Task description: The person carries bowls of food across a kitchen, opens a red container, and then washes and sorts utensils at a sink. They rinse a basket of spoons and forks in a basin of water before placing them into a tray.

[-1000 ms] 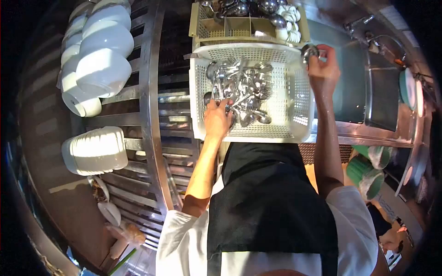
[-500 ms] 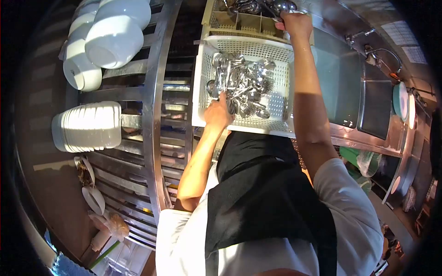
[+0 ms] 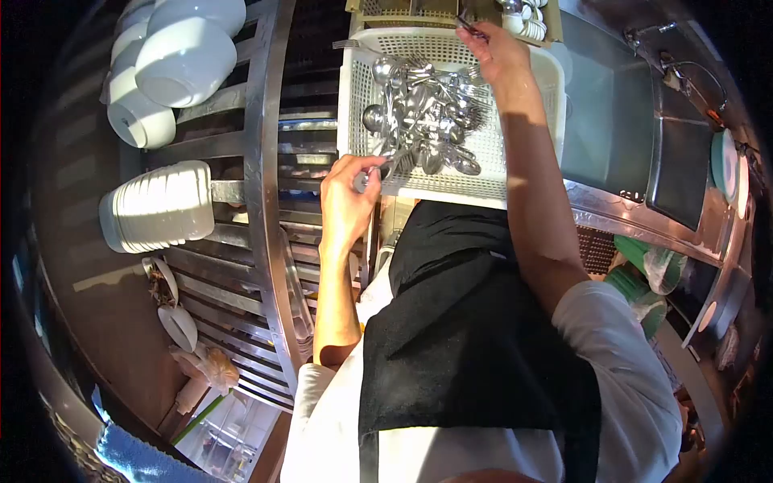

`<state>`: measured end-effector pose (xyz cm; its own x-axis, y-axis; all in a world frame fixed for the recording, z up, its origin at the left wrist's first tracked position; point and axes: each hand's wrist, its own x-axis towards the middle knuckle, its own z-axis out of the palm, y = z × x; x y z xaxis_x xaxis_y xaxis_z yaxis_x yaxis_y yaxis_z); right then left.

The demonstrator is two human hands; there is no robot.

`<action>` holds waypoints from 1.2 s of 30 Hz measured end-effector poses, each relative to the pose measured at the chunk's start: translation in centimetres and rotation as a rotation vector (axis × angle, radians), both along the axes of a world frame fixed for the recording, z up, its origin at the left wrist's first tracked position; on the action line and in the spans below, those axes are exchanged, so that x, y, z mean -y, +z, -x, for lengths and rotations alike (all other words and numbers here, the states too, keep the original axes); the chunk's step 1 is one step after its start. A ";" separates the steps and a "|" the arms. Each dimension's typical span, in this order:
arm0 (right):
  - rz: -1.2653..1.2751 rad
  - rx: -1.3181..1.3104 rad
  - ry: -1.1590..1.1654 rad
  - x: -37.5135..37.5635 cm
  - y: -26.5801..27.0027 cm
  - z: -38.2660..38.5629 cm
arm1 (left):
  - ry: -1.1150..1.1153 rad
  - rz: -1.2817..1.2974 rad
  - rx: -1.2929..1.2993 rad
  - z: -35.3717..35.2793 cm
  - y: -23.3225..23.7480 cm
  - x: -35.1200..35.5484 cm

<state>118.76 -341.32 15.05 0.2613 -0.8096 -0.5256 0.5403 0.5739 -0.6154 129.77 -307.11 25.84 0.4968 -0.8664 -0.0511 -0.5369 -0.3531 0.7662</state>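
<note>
A white perforated plastic basket (image 3: 535,153) holds a jumbled pile of metal spoons and forks (image 3: 427,113). At its near left corner my left hand (image 3: 346,201) is closed, thumb and fingers pinching a piece of cutlery (image 3: 386,167) whose kind is partly hidden. My right hand (image 3: 503,58) is over the basket's far right side, fingers closed around another metal cutlery piece (image 3: 473,30); its end is too small to identify. Just beyond stands a beige divided cutlery tray (image 3: 378,10), cut off by the frame. One fork (image 3: 350,45) rests across the basket's far left corner.
A steel sink with water (image 3: 604,121) and a tap (image 3: 684,68) lie to the right. On the left, a slatted metal rack (image 3: 266,161) carries white bowls (image 3: 185,60) and stacked white containers (image 3: 161,205). White spoons (image 3: 527,24) stand in the tray's right compartment.
My right hand has drawn back from the cutlery tray toward the basket. My left hand has moved from the pile to the basket's near left corner, now pinching cutlery. The camera view has shifted.
</note>
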 end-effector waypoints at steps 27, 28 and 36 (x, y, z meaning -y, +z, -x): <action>0.287 -0.315 0.241 -13.5 -0.9 17.9 | 0.357 0.874 0.297 -7.4 -2.4 29.2; 0.268 -0.320 0.230 -13.8 -0.9 18.5 | 0.371 0.903 0.257 -6.5 0.0 29.0; 0.635 -0.588 0.355 -14.4 0.6 13.9 | 0.049 0.955 0.341 -0.4 5.2 31.9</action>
